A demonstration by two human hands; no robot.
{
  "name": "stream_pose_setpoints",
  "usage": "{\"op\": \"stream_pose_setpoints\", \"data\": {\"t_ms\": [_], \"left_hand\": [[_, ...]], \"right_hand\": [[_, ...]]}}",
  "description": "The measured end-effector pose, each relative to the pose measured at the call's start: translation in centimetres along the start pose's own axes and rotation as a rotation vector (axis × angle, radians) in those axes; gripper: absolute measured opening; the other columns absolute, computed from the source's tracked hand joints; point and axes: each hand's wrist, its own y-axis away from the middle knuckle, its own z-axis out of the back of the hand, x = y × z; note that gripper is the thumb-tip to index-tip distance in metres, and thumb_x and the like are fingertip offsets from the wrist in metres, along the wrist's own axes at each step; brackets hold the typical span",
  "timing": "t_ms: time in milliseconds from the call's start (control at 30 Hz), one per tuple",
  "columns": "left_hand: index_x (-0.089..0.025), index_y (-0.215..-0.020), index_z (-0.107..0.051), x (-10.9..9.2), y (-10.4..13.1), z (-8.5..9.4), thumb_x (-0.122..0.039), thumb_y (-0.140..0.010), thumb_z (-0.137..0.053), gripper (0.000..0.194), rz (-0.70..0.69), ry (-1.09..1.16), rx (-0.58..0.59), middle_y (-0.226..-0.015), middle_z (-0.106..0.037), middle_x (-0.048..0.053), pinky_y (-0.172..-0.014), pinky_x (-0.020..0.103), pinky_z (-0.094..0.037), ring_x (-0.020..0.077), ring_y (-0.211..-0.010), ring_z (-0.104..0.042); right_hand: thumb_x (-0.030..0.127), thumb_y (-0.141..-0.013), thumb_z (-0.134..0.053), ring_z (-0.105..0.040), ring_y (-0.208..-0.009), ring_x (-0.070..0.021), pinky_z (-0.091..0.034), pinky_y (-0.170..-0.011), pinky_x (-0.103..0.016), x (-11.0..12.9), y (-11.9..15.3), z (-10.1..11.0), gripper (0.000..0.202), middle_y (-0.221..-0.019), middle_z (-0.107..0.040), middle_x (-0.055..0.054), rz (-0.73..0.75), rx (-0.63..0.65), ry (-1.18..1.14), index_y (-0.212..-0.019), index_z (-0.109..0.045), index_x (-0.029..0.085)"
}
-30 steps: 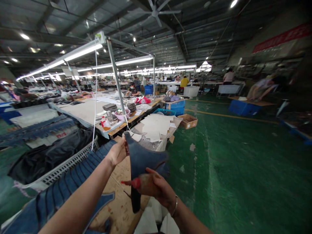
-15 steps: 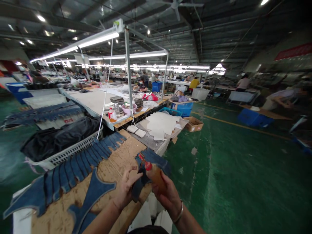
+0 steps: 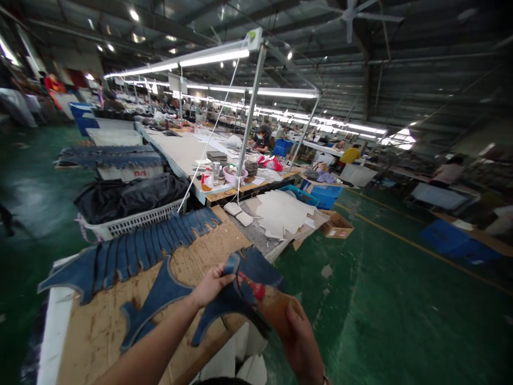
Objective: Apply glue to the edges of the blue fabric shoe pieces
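Note:
My left hand pinches the upper edge of a curved blue suede-like piece over the board's right side. My right hand is wrapped around a squeeze bottle of amber liquid. The bottle's red nozzle points up and left, close to the piece's edge; whether it touches is unclear. Behind my hands lie more blue pieces. A similar curved cutout rests left of my left hand, on the stained cardboard. Along the board's far side runs an overlapping row of blue pieces.
Beyond the board sit a crate with black material and a stack of pale sheets. A long worktable with a metal post stands behind. A cardboard box is on the green floor to the right.
My view has turned left. My left fingers, spread before, now pinch the blue piece, which is raised and turned. The bottle's nozzle has come to the piece's edge.

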Motion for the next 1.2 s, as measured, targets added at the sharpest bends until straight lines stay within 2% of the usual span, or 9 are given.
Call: {"op": "stream_pose_setpoints", "data": {"t_ms": [100,200,400,533,667,733,867,1067,1200], "left_hand": [[-0.013,-0.079,-0.065,-0.2,1.1,-0.2,-0.040,-0.073,-0.073,0.028,0.089,0.172,0.111,-0.072,-0.067,0.003,-0.070,0.027,-0.049,0.0150,-0.067,-0.061],[-0.014,-0.082,-0.063,-0.1,1.9,-0.5,-0.046,-0.074,-0.071,0.035,0.119,0.306,0.063,-0.070,-0.065,0.001,-0.071,0.027,-0.047,0.0145,-0.068,-0.061],[-0.013,-0.081,-0.059,-0.6,2.5,-0.8,-0.051,-0.077,-0.067,0.039,0.097,0.318,0.110,-0.061,-0.059,-0.001,-0.065,0.028,-0.047,0.0156,-0.061,-0.062],[-0.014,-0.082,-0.057,-1.0,2.9,-0.5,-0.050,-0.077,-0.067,0.038,0.130,0.356,0.116,-0.054,-0.057,-0.003,-0.057,0.027,-0.045,0.0142,-0.050,-0.059],[-0.013,-0.083,-0.057,-1.3,3.1,-0.2,-0.050,-0.076,-0.069,0.039,0.163,0.345,0.132,-0.049,-0.052,-0.005,-0.058,0.028,-0.043,0.0119,-0.045,-0.055],[-0.013,-0.083,-0.058,-1.4,3.2,-0.2,-0.050,-0.075,-0.069,0.039,0.180,0.348,0.135,-0.048,-0.052,-0.005,-0.061,0.028,-0.044,0.0110,-0.044,-0.054],[-0.013,-0.081,-0.058,-1.6,3.4,-0.4,-0.050,-0.075,-0.069,0.040,0.172,0.351,0.128,-0.048,-0.053,-0.005,-0.068,0.030,-0.044,0.0103,-0.043,-0.054],[-0.013,-0.081,-0.058,-1.4,3.1,-0.6,-0.051,-0.074,-0.070,0.041,0.194,0.342,0.142,-0.047,-0.050,-0.005,-0.055,0.025,-0.040,0.0095,-0.041,-0.051],[-0.012,-0.081,-0.059,-1.5,3.0,-0.7,-0.055,-0.074,-0.068,0.045,0.181,0.253,0.179,-0.047,-0.051,-0.004,-0.049,0.023,-0.037,0.0095,-0.041,-0.050]], "right_hand": [[0.040,-0.063,-0.081,-0.070,-0.074,-0.0214,-0.056,-0.063,-0.029,0.9,0.2,0.5,0.034,-0.088,-0.076,-0.003,0.093,-0.099,0.121,-0.089,-0.067,0.023],[0.040,-0.065,-0.078,-0.069,-0.077,-0.0231,-0.055,-0.063,-0.030,1.4,0.1,1.4,0.032,-0.091,-0.075,-0.004,0.225,-0.142,0.341,-0.091,-0.068,0.024],[0.036,-0.074,-0.069,-0.065,-0.091,-0.0245,-0.053,-0.080,-0.033,2.2,-0.4,1.8,0.026,-0.099,-0.070,-0.006,0.528,-0.033,0.801,-0.097,-0.070,0.024],[0.029,-0.076,-0.067,-0.065,-0.091,-0.0221,-0.055,-0.080,-0.032,2.5,-0.6,1.1,0.019,-0.097,-0.069,-0.005,0.700,0.046,0.887,-0.094,-0.069,0.025],[0.024,-0.077,-0.066,-0.065,-0.089,-0.0204,-0.056,-0.078,-0.031,2.7,-0.7,0.6,0.018,-0.095,-0.068,-0.005,0.833,0.013,0.924,-0.094,-0.067,0.025],[0.023,-0.078,-0.065,-0.065,-0.088,-0.0197,-0.056,-0.076,-0.030,2.9,-0.5,0.6,0.017,-0.095,-0.067,-0.005,0.870,0.008,0.936,-0.094,-0.066,0.025],[0.026,-0.079,-0.064,-0.065,-0.088,-0.0199,-0.057,-0.074,-0.030,3.0,-0.1,0.7,0.015,-0.095,-0.067,-0.005,0.893,0.112,0.958,-0.094,-0.065,0.025],[0.025,-0.081,-0.062,-0.064,-0.089,-0.0192,-0.057,-0.076,-0.029,2.7,-0.1,0.7,0.015,-0.095,-0.065,-0.006,0.931,0.055,0.966,-0.096,-0.064,0.025],[0.026,-0.081,-0.063,-0.065,-0.090,-0.0194,-0.056,-0.077,-0.030,2.8,0.0,0.4,0.016,-0.096,-0.066,-0.005,0.925,0.123,0.973,-0.096,-0.063,0.025]]}}
